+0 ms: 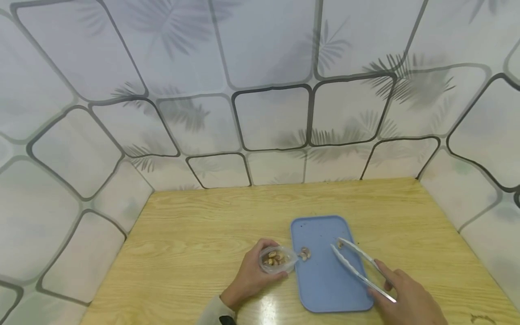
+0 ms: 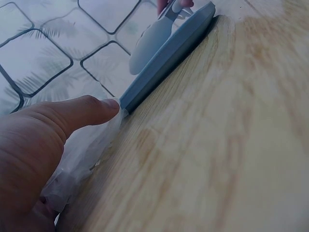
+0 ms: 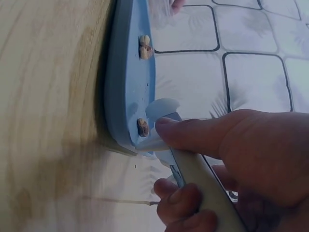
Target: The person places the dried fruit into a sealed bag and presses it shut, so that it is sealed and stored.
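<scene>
My left hand [image 1: 249,273] holds a clear plastic bag [image 1: 289,261] upright, fingers and thumb curled round its sides. Several brown-and-tan nuts [image 1: 274,258] show through its open mouth. The bag touches the left edge of a blue tray [image 1: 325,291]. In my right hand [image 1: 412,298] are metal tongs [image 1: 353,269] with pale scalloped tips, spread apart over the tray. One nut [image 3: 142,127] lies on the tray close to the tips; I cannot tell whether they touch it. A small group of nuts [image 1: 304,253] lies near the tray's left edge.
The light wood-grain table [image 1: 195,234] extends around the tray. Patterned wall covering [image 1: 272,117] closes it in at the back and both sides. A dark curved mark [image 1: 483,318] shows at the table's front right. Tiny dark specks dot the tray.
</scene>
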### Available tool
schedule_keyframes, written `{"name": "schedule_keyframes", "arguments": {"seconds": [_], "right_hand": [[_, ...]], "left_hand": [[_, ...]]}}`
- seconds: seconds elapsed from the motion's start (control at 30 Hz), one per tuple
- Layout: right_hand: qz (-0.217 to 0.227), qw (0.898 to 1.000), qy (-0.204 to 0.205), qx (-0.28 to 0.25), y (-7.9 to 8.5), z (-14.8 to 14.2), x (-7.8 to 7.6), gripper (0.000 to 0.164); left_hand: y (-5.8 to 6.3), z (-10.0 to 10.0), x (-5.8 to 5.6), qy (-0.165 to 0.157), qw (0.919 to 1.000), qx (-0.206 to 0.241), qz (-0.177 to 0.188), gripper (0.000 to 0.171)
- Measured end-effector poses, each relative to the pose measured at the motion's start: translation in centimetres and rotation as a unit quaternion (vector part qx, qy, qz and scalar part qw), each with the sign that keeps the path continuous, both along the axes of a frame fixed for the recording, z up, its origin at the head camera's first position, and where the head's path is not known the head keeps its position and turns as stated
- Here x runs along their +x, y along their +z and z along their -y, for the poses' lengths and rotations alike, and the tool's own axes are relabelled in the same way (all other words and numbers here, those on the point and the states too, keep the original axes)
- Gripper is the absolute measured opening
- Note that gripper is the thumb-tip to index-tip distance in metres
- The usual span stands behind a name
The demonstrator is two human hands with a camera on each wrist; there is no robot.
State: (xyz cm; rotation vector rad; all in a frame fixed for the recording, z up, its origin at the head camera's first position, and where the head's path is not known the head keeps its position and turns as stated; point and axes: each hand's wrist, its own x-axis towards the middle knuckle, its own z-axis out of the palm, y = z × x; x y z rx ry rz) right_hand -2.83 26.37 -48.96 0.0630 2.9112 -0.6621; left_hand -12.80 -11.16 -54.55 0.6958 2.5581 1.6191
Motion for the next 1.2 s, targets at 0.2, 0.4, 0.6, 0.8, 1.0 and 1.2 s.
{"name": "schedule_keyframes", "arguments": {"seconds": [0.2, 0.4, 0.6, 0.8, 1.0, 1.2], "right_hand": [[0.002, 1.000, 0.012, 0.025, 1.0, -0.3, -0.8, 0.082], [-0.002, 0.997, 0.040, 0.071, 2.5, -0.5, -1.7, 0.079], [-0.026, 0.991, 0.075, 0.112, 4.1, -0.7, -2.8, 0.073], [-0.021, 0.991, 0.077, 0.103, 4.3, -1.1, -3.1, 0.066], [-0.017, 0.994, 0.065, 0.091, 4.1, -1.4, -3.1, 0.066], [-0.037, 0.993, 0.062, 0.091, 4.3, -1.1, -2.9, 0.066]], "left_hand": [[-0.1, 0.0, 0.0, -0.001, 1.0000, 0.004, 0.003, 0.068], [0.0, 0.2, 0.0, 0.002, 1.0000, -0.001, -0.005, 0.068], [0.1, 0.2, -0.1, 0.004, 1.0000, 0.000, 0.001, 0.067], [0.2, 0.0, -0.1, -0.001, 1.0000, 0.000, 0.006, 0.068], [0.4, 0.0, 0.0, 0.003, 1.0000, -0.002, 0.008, 0.067], [0.4, 0.0, -0.1, 0.004, 0.9998, -0.006, 0.016, 0.067]]}}
